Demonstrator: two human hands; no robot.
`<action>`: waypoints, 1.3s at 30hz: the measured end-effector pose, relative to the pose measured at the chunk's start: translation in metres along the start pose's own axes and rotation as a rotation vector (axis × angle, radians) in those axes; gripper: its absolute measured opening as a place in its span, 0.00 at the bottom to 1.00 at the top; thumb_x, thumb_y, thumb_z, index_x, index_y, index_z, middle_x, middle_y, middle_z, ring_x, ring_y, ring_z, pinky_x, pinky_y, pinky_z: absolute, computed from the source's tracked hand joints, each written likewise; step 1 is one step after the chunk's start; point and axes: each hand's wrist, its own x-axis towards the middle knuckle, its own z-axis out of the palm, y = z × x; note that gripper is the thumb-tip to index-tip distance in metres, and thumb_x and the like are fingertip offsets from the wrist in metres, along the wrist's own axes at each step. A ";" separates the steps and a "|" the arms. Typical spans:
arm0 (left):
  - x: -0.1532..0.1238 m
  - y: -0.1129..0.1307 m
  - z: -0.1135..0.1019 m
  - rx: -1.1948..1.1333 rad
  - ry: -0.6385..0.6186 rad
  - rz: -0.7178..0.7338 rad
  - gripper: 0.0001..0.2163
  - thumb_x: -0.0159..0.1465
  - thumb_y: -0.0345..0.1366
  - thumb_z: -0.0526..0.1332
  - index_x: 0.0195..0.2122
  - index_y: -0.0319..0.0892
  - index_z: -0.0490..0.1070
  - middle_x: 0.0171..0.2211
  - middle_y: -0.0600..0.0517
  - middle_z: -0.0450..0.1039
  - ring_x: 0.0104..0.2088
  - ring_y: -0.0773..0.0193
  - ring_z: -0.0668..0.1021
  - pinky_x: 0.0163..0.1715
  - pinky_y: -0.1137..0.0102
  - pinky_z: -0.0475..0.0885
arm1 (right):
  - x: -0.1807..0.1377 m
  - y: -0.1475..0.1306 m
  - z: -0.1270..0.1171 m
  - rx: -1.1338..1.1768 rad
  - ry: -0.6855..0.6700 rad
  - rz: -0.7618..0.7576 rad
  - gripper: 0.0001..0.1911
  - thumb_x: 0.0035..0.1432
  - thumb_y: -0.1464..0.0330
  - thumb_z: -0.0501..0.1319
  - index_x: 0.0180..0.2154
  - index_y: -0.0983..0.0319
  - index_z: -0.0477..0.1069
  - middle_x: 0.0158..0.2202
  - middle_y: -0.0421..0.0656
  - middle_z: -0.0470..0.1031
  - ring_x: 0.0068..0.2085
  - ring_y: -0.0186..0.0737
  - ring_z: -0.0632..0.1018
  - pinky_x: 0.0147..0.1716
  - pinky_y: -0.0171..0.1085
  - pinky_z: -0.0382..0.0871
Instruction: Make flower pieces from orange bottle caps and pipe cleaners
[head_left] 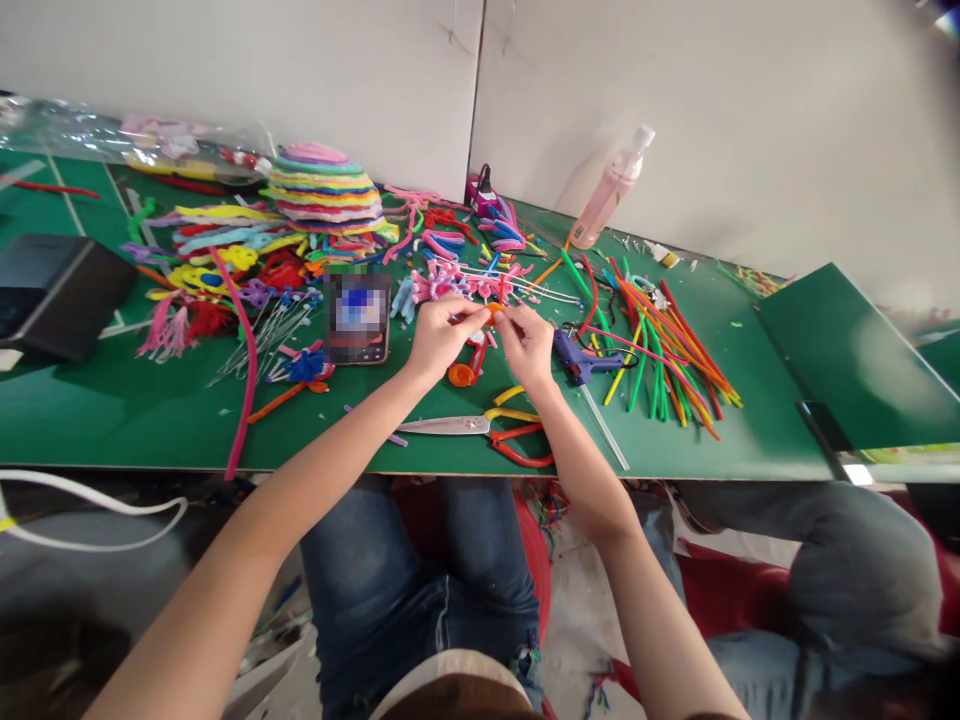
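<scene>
My left hand (444,335) and my right hand (529,345) meet over the middle of the green table. Both pinch a small orange pipe-cleaner piece (494,312) between thumb and fingertips; its exact shape is partly covered by the fingers. Just below them lies an orange coiled disc (462,375) beside a red and white bit. Nearer the table edge are large scissors (480,425) with red and yellow handles, blades pointing left. Right of my right hand sits a blue glue gun (581,357) with a clear glue stick (604,427). Pink pipe-cleaner flowers (439,280) lie behind my hands.
A phone (358,318) lies left of my hands. Bundled pipe cleaners (667,350) spread to the right, and a striped dome (325,195) stands back left among colourful pieces. A pink bottle (609,195) stands by the wall. Another person's leg (862,570) is at right.
</scene>
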 end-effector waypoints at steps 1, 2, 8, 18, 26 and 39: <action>0.000 0.001 0.000 -0.024 0.002 -0.016 0.08 0.51 0.41 0.64 0.23 0.42 0.75 0.25 0.52 0.71 0.29 0.65 0.72 0.30 0.69 0.66 | 0.000 0.000 0.000 0.013 -0.006 -0.003 0.24 0.63 0.52 0.49 0.24 0.61 0.66 0.21 0.38 0.64 0.26 0.33 0.65 0.29 0.36 0.61; 0.001 0.001 -0.001 -0.060 0.001 -0.043 0.08 0.51 0.41 0.64 0.22 0.42 0.74 0.25 0.52 0.71 0.29 0.65 0.72 0.30 0.69 0.66 | 0.000 0.000 0.000 0.030 -0.018 -0.005 0.24 0.63 0.52 0.50 0.24 0.61 0.66 0.21 0.38 0.64 0.25 0.33 0.65 0.29 0.35 0.62; 0.006 0.005 -0.010 0.125 -0.012 0.042 0.08 0.54 0.39 0.62 0.24 0.41 0.73 0.27 0.51 0.71 0.31 0.63 0.72 0.35 0.68 0.66 | 0.003 0.003 -0.001 0.104 -0.106 -0.005 0.19 0.63 0.57 0.53 0.29 0.63 0.71 0.24 0.39 0.71 0.26 0.32 0.69 0.29 0.33 0.63; 0.001 0.003 -0.015 0.851 -0.169 0.477 0.09 0.60 0.31 0.56 0.27 0.42 0.74 0.31 0.46 0.73 0.38 0.54 0.72 0.36 0.62 0.64 | 0.003 0.014 -0.004 -0.086 -0.219 -0.064 0.08 0.59 0.68 0.58 0.35 0.61 0.75 0.33 0.43 0.78 0.36 0.37 0.77 0.39 0.34 0.68; 0.003 0.000 -0.009 0.496 -0.101 0.316 0.08 0.61 0.39 0.59 0.33 0.42 0.76 0.35 0.47 0.75 0.38 0.57 0.75 0.36 0.66 0.69 | 0.000 0.009 0.001 0.111 -0.062 0.169 0.08 0.56 0.64 0.59 0.31 0.60 0.74 0.28 0.40 0.77 0.29 0.36 0.75 0.32 0.34 0.68; 0.008 -0.008 -0.005 -0.108 -0.079 -0.193 0.18 0.50 0.48 0.67 0.35 0.38 0.76 0.31 0.47 0.79 0.29 0.61 0.79 0.21 0.74 0.70 | -0.002 0.001 -0.019 0.408 -0.099 0.413 0.20 0.48 0.61 0.66 0.42 0.60 0.69 0.31 0.39 0.77 0.29 0.34 0.76 0.28 0.33 0.70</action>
